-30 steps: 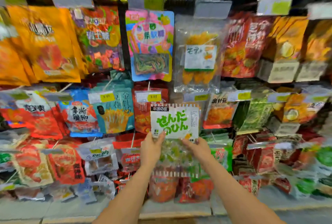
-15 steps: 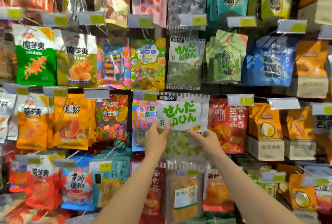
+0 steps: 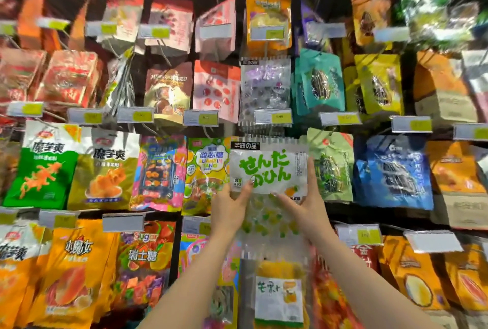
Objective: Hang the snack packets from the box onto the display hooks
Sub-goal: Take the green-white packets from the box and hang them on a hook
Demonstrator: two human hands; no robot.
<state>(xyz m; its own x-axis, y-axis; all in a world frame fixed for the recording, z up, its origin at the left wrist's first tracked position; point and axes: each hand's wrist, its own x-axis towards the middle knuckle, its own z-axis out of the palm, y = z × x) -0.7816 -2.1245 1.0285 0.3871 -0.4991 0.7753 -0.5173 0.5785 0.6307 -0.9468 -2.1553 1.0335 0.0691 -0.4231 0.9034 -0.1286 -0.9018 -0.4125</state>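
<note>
I hold a clear snack packet (image 3: 266, 167) with a white label and green Japanese lettering, upright in front of the display wall. My left hand (image 3: 228, 211) grips its lower left edge, thumb on the front. My right hand (image 3: 307, 204) grips its right side, fingers reaching up the edge. Green and yellow candies show through the clear lower half. The packet's top edge sits just under a price tag (image 3: 273, 117) on a display hook. The hook tip itself is hidden. No box is in view.
Rows of hanging snack packets fill the wall on all sides: a purple-candy clear packet (image 3: 265, 88) right above, a green packet (image 3: 331, 167) at the right, a yellow-green candy packet (image 3: 207, 170) at the left, a mango packet (image 3: 278, 297) below.
My view and both hands have moved up the wall by about two rows, carrying the packet from the low shelf rows to the row where the same green-lettered packets hung.
</note>
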